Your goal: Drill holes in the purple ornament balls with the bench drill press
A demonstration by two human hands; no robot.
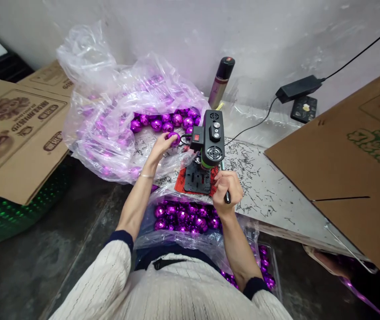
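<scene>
My left hand (162,144) pinches a shiny purple faceted ball (174,138) beside the small black bench machine (210,141), just in front of a clear plastic bag (110,120) full of the same purple balls (166,121). My right hand (228,189) is closed round the machine's black lever handle (226,195), to the right of its black base plate (196,180) on a red mat. A second bag of purple balls (183,215) lies in my lap between both forearms.
Flat cardboard boxes lie at left (16,129) and right (353,169). A spray can (221,80) stands by the wall. A power adapter (298,88) and cable run to the machine. Metal shavings litter the table sheet (266,186). Green balls (6,213) sit at left.
</scene>
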